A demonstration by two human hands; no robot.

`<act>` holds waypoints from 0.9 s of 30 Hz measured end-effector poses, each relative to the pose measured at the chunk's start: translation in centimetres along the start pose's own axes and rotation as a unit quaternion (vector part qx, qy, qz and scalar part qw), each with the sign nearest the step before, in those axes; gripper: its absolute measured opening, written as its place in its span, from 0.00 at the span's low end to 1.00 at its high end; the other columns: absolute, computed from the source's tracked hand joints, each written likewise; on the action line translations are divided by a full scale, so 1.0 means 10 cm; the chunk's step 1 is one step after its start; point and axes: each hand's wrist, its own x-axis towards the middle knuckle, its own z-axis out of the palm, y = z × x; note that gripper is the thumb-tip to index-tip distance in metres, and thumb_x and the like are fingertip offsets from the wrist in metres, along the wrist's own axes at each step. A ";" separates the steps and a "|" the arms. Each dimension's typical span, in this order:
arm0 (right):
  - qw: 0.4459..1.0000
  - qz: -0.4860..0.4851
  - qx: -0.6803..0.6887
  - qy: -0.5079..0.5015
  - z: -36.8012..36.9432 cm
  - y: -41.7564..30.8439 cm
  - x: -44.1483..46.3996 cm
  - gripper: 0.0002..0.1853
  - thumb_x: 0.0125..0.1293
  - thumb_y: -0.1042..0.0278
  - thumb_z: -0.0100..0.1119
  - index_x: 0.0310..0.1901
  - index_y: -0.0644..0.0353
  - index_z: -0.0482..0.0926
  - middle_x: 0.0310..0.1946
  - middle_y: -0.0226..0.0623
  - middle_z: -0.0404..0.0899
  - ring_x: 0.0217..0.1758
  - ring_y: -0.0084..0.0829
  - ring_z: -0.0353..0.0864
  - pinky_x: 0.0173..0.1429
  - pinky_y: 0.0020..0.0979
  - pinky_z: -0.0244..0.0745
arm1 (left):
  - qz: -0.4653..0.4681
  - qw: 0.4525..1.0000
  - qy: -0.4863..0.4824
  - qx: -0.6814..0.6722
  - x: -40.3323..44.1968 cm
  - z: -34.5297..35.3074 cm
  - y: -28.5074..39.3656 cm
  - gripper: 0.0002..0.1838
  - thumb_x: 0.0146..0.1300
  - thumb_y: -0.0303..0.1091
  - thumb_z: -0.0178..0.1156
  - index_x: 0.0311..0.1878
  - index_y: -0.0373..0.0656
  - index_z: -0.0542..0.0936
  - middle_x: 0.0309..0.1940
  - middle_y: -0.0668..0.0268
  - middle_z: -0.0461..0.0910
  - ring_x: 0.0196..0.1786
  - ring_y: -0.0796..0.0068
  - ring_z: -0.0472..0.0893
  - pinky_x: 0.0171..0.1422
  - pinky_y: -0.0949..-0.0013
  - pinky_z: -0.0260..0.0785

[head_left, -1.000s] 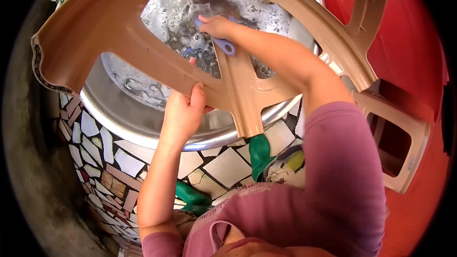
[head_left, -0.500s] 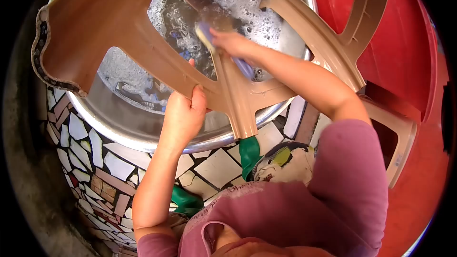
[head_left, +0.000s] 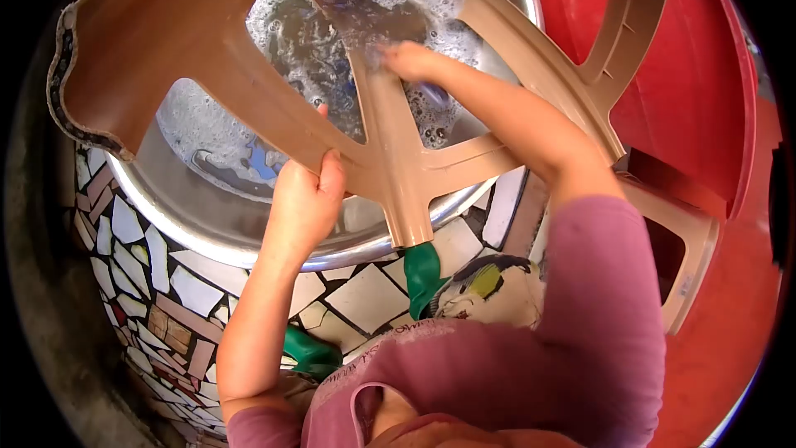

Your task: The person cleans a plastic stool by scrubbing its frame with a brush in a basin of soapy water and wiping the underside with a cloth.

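Brown plastic chair [head_left: 149, 50] is over the metal basin [head_left: 178, 199], center slat [head_left: 391, 141] running away from the person. Left hand [head_left: 303, 199] has its grip clamped on the slanting strut [head_left: 274, 116]; blurry right hand [head_left: 408, 61], seemingly wrapped round a purple handle [head_left: 435, 96], is nearer the slat's far end.
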 end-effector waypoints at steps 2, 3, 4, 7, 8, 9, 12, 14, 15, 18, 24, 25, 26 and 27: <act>0.993 0.109 0.007 0.041 -0.21 -0.05 0.20 0.18 0.60 0.64 0.47 0.46 0.63 0.82 0.54 0.55 0.76 0.58 0.46 0.77 0.59 0.41 0.73 | 0.003 1.000 0.012 0.001 0.00 0.01 -0.01 0.27 0.74 0.33 0.42 0.74 0.41 0.54 0.49 0.59 0.76 0.46 0.71 0.81 0.47 0.67 0.80; 0.989 0.100 0.050 0.098 -0.06 -0.02 0.22 0.20 0.60 0.64 0.47 0.50 0.62 0.80 0.54 0.54 0.77 0.58 0.47 0.76 0.60 0.41 0.72 | -0.012 1.000 0.004 -0.014 0.01 0.01 -0.04 0.27 0.74 0.33 0.42 0.74 0.41 0.54 0.49 0.59 0.76 0.45 0.71 0.81 0.47 0.67 0.80; 0.980 0.091 0.090 0.153 0.02 -0.05 0.18 0.21 0.60 0.63 0.47 0.54 0.60 0.78 0.53 0.53 0.77 0.58 0.48 0.76 0.61 0.42 0.72 | -0.028 0.999 -0.003 -0.033 0.00 0.00 -0.04 0.27 0.74 0.33 0.42 0.74 0.41 0.54 0.50 0.59 0.76 0.44 0.71 0.81 0.46 0.68 0.79; 0.997 0.022 0.075 -0.002 -0.02 -0.11 -0.50 0.30 0.63 0.55 0.46 0.68 0.50 0.65 0.55 0.60 0.74 0.59 0.50 0.76 0.64 0.39 0.69 | -0.044 0.998 0.012 -0.045 -0.02 0.00 0.09 0.27 0.68 0.29 0.45 0.70 0.34 0.59 0.46 0.46 0.78 0.46 0.59 0.82 0.51 0.62 0.73; 0.997 0.026 0.055 -0.042 -0.01 -0.13 -0.74 0.31 0.64 0.53 0.46 0.70 0.45 0.62 0.55 0.60 0.74 0.60 0.50 0.75 0.65 0.38 0.67 | -0.044 0.997 0.011 -0.059 -0.02 0.01 0.03 0.27 0.68 0.29 0.45 0.70 0.34 0.59 0.46 0.46 0.78 0.46 0.59 0.82 0.51 0.62 0.73; 0.996 -0.009 0.079 -0.031 0.05 -0.12 -0.94 0.30 0.65 0.52 0.46 0.70 0.42 0.63 0.56 0.59 0.74 0.61 0.51 0.74 0.66 0.38 0.66 | 0.019 1.000 0.025 -0.002 0.01 0.01 -0.11 0.27 0.67 0.28 0.45 0.69 0.34 0.60 0.47 0.44 0.78 0.49 0.56 0.81 0.53 0.61 0.72; 0.997 0.039 0.063 -0.037 0.02 -0.14 -0.68 0.28 0.67 0.53 0.46 0.69 0.45 0.64 0.54 0.57 0.76 0.60 0.48 0.74 0.64 0.38 0.67 | 0.061 0.998 0.029 0.000 0.05 0.05 -0.16 0.27 0.65 0.27 0.46 0.68 0.34 0.62 0.51 0.41 0.76 0.54 0.49 0.78 0.58 0.60 0.69; 0.998 0.000 0.042 0.057 0.10 -0.03 -0.19 0.28 0.67 0.55 0.45 0.69 0.45 0.63 0.54 0.56 0.76 0.57 0.51 0.76 0.60 0.39 0.71 | 0.085 0.995 0.045 0.030 0.09 0.07 -0.22 0.27 0.65 0.27 0.46 0.68 0.34 0.62 0.51 0.41 0.76 0.55 0.49 0.78 0.60 0.60 0.68; 0.997 0.020 0.000 0.079 0.19 -0.09 -0.03 0.28 0.66 0.55 0.44 0.69 0.44 0.63 0.54 0.56 0.76 0.55 0.51 0.77 0.59 0.40 0.72 | 0.100 0.991 0.059 0.070 0.14 0.03 -0.26 0.27 0.65 0.27 0.46 0.69 0.35 0.62 0.49 0.44 0.78 0.52 0.52 0.79 0.56 0.61 0.71; 0.996 0.079 0.018 0.041 0.26 -0.16 -0.58 0.28 0.66 0.55 0.44 0.69 0.41 0.62 0.54 0.56 0.75 0.53 0.52 0.78 0.59 0.39 0.73 | 0.034 0.998 0.051 0.015 0.03 0.07 0.01 0.28 0.66 0.30 0.45 0.71 0.38 0.61 0.40 0.57 0.81 0.34 0.72 0.82 0.34 0.68 0.77; 0.999 0.024 0.010 -0.038 0.21 -0.65 -2.35 0.29 0.67 0.55 0.43 0.71 0.40 0.60 0.54 0.57 0.75 0.58 0.50 0.75 0.65 0.40 0.67 | 0.049 0.997 0.026 0.044 0.12 0.05 -0.09 0.28 0.67 0.32 0.43 0.71 0.38 0.60 0.44 0.57 0.79 0.38 0.71 0.82 0.33 0.71 0.77; 0.999 0.051 -0.005 -0.014 0.20 -0.67 -2.59 0.29 0.67 0.55 0.43 0.71 0.38 0.60 0.55 0.55 0.75 0.58 0.49 0.75 0.66 0.40 0.66 | 0.054 0.997 0.020 0.051 0.10 0.05 -0.06 0.29 0.67 0.32 0.43 0.71 0.37 0.60 0.44 0.57 0.79 0.38 0.71 0.82 0.34 0.71 0.77; 0.995 0.103 -0.020 -0.005 0.15 -0.57 -2.71 0.29 0.67 0.55 0.44 0.71 0.36 0.59 0.56 0.53 0.75 0.59 0.48 0.75 0.67 0.40 0.66 | 0.057 0.996 0.015 0.061 0.08 0.03 -0.03 0.29 0.66 0.32 0.43 0.71 0.35 0.59 0.44 0.56 0.79 0.38 0.71 0.82 0.35 0.71 0.77; 0.984 0.159 -0.077 -0.012 -0.03 -0.45 -2.83 0.29 0.68 0.54 0.42 0.71 0.36 0.58 0.58 0.51 0.74 0.59 0.48 0.75 0.66 0.41 0.67 | 0.056 0.997 -0.005 0.046 0.09 -0.01 -0.06 0.30 0.66 0.32 0.43 0.71 0.33 0.59 0.43 0.56 0.79 0.38 0.72 0.82 0.35 0.71 0.77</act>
